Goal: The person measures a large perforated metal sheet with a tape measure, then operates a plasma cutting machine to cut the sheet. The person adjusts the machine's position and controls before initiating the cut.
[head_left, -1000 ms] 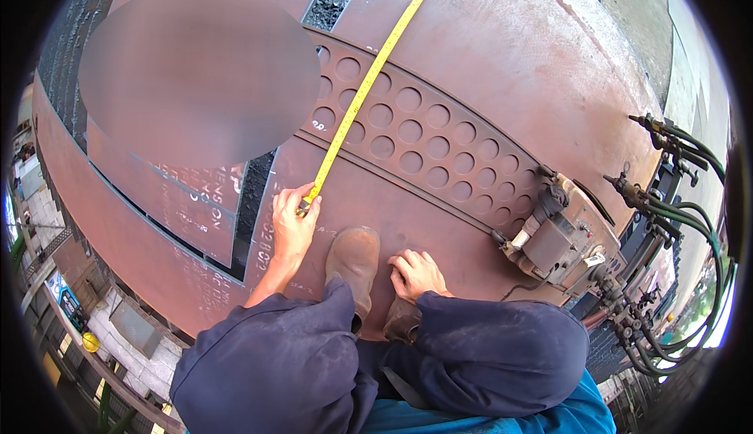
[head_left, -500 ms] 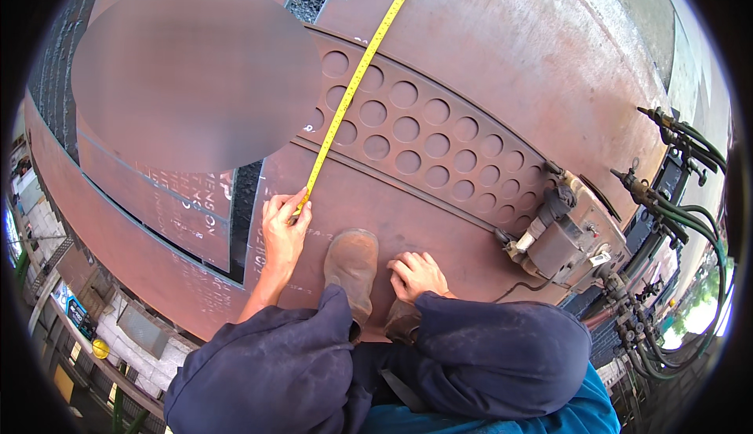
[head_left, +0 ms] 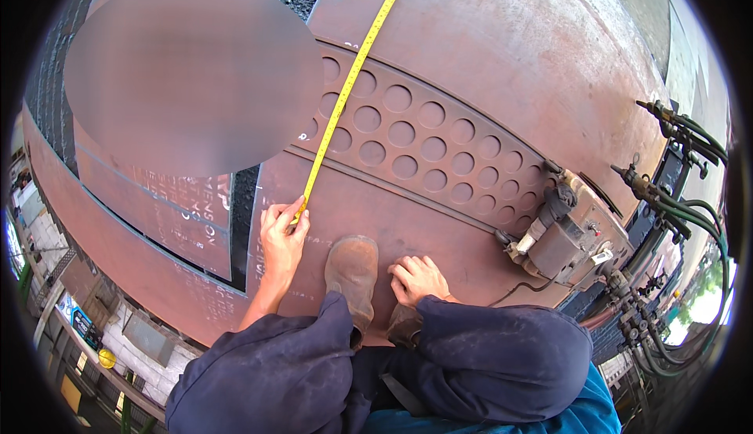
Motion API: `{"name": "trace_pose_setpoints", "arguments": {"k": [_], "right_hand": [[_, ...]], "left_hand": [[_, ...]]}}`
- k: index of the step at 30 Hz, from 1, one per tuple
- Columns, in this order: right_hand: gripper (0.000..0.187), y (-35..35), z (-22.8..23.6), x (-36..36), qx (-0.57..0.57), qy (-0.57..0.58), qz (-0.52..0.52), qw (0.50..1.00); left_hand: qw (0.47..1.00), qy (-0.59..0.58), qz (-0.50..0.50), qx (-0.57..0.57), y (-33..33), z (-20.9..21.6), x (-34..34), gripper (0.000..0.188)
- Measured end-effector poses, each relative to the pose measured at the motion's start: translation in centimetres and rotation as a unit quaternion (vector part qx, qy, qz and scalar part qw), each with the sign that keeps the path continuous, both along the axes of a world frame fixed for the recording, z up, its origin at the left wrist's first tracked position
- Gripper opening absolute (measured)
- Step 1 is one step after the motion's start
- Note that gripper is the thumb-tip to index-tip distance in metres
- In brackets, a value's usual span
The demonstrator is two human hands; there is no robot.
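Close in front of my left boot, my left hand (head_left: pixel 284 234) pinches the near end of a yellow tape measure (head_left: pixel 343 98) between thumb and fingers. The tape runs out straight over the rust-brown steel plate (head_left: pixel 376 207) and the perforated track strip (head_left: pixel 402 134) to the top of the view. My right hand (head_left: pixel 418 279) rests low by my right boot. Its fingers are loosely curled in, with nothing visible in them. The plate beneath bears white chalk-like markings beside my left hand.
A wheeled cutting carriage (head_left: pixel 570 238) sits on the track at right, with torches (head_left: pixel 655 191) and green hoses (head_left: pixel 702 222) beyond it. My brown boot (head_left: pixel 351 271) stands between my hands. A dark gap (head_left: pixel 245 191) separates plates at left. A blurred oval hides the upper left.
The view has shifted slightly, so the plate, strip and far tape sit a little further left. Both hands keep almost the same pose, the left still pinching the tape end.
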State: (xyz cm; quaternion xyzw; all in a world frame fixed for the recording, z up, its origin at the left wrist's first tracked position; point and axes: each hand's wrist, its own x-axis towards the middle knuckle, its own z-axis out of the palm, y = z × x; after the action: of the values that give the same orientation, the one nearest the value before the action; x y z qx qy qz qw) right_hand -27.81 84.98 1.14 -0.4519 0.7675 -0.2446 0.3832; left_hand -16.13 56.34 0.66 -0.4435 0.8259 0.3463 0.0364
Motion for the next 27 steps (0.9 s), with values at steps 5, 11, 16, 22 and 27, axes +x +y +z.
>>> {"name": "trace_pose_setpoints", "arguments": {"k": [5, 11, 16, 22, 27], "right_hand": [[0.021, 0.01, 0.12, 0.0, 0.014, -0.004, 0.003, 1.0], [0.02, -0.1, 0.14, -0.11, 0.014, -0.005, 0.007, 1.0], [0.019, -0.36, 0.19, -0.26, -0.008, 0.012, -0.017, 1.0], [0.02, -0.38, 0.18, -0.42, -0.004, 0.005, -0.016, 1.0], [0.019, -0.37, 0.18, -0.48, -0.002, 0.002, -0.015, 1.0]], "left_hand": [[1.0, -0.004, -0.015, -0.005, 0.05, 0.01, 0.03, 0.03], [1.0, 0.001, -0.006, 0.0, 0.21, 0.31, -0.24, 0.032], [1.0, 0.006, -0.023, -0.015, 0.14, 0.0, 0.02, 0.033], [1.0, 0.007, -0.02, -0.014, 0.14, -0.17, 0.04, 0.034], [1.0, 0.002, -0.019, -0.013, 0.16, 0.06, -0.18, 0.034]]}}
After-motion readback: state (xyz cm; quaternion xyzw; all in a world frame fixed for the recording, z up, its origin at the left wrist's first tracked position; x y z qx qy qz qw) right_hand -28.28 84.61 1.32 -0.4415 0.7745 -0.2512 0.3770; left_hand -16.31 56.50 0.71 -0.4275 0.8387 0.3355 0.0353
